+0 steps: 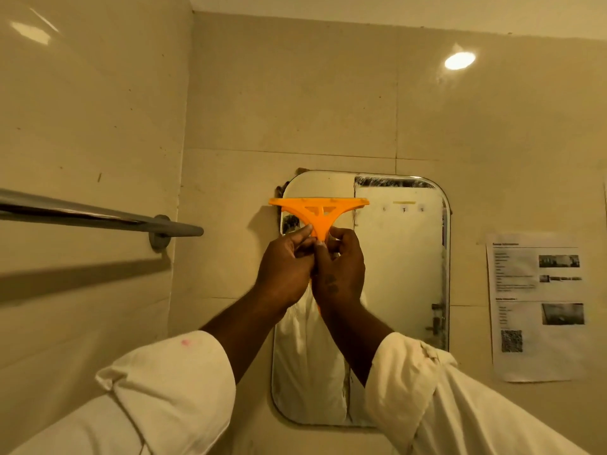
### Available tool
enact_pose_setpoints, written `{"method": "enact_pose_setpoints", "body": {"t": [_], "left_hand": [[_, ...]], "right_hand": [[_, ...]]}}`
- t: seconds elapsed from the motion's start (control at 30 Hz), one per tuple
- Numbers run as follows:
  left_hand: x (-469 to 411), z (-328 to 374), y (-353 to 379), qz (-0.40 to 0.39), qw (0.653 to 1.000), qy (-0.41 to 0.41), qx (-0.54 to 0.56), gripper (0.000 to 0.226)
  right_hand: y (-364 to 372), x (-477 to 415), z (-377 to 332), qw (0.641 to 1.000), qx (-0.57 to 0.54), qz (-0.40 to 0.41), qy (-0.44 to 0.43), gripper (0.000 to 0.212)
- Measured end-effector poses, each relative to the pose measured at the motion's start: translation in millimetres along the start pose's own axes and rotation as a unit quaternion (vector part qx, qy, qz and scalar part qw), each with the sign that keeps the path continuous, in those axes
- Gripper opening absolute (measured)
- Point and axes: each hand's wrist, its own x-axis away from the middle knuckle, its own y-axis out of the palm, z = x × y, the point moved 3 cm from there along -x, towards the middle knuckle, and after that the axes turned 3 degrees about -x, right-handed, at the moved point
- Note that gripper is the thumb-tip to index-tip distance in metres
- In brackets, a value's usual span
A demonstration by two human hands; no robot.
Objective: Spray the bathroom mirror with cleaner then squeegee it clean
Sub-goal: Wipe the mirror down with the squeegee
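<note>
Cream tiled wall (295, 93), rounded mirror (400, 257) mounted on it, metal towel rail (98, 215) fixed at left, printed sheet (538, 307) stuck at right, orange squeegee (318, 210) held before the mirror's upper left, its handle gripped by left hand (284, 274) and right hand (341, 270) together, fingers curled round it.

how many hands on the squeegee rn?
2. The left hand grips the squeegee handle from the left and the right hand grips it from the right, both in front of the mirror. None hidden.
</note>
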Motion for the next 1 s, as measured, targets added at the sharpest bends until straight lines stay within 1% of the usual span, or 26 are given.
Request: {"method": "enact_pose_setpoints", "body": {"t": [0.07, 0.17, 0.2, 0.23, 0.3, 0.33, 0.37, 0.4, 0.43, 0.5, 0.53, 0.63, 0.8, 1.0], "left_hand": [[7, -12, -2, 0.006, 1.0, -0.011, 0.003, 0.051], [21, -25, -4, 0.021, 1.0, -0.013, -0.005, 0.052], [26, -26, -3, 0.014, 1.0, -0.01, -0.007, 0.051], [33, -25, 3, -0.02, 1.0, 0.0, -0.008, 0.048], [53, -19, 18, -0.11, 0.993, 0.05, 0.005, 0.046], [58, -25, 20, -0.115, 0.992, 0.051, 0.017, 0.046], [57, -40, 16, -0.067, 0.997, 0.031, 0.003, 0.047], [57, -58, 9, 0.002, 1.0, 0.008, -0.001, 0.049], [61, -69, 5, 0.04, 0.999, -0.008, -0.006, 0.052], [71, -87, 2, 0.042, 0.998, -0.038, -0.03, 0.054], [78, -93, 3, 0.042, 0.997, -0.051, -0.031, 0.055], [98, -106, 8, 0.047, 0.997, -0.064, -0.014, 0.057], [128, -129, 11, 0.056, 0.993, -0.101, 0.017, 0.058], [163, -159, 13, 0.053, 0.989, -0.139, 0.005, 0.058]], "right_hand": [[-2, 11, 8, 1.0, 0.001, 0.0, 0.003, 0.01], [-5, 26, 20, 1.0, -0.002, -0.005, 0.012, 0.013], [-7, 30, 25, 1.0, -0.004, -0.007, 0.013, 0.012], [-9, 35, 29, 1.0, 0.0, -0.006, 0.012, 0.012], [-14, 46, 38, 1.0, 0.011, -0.003, 0.005, 0.012], [-16, 52, 42, 1.0, 0.013, -0.002, 0.006, 0.012], [-18, 57, 47, 1.0, 0.013, -0.003, 0.009, 0.011], [-20, 64, 52, 1.0, 0.015, -0.006, 0.016, 0.012], [-22, 70, 57, 0.999, 0.021, -0.011, 0.026, 0.017], [-27, 82, 69, 0.998, 0.029, -0.02, 0.046, 0.027], [-29, 89, 76, 0.998, 0.031, -0.02, 0.047, 0.026], [-39, 110, 91, 0.999, 0.032, -0.016, 0.039, 0.01], [-53, 143, 108, 0.998, 0.037, -0.029, 0.044, 0.012], [-68, 180, 128, 0.993, 0.069, -0.038, 0.092, 0.013]]}}
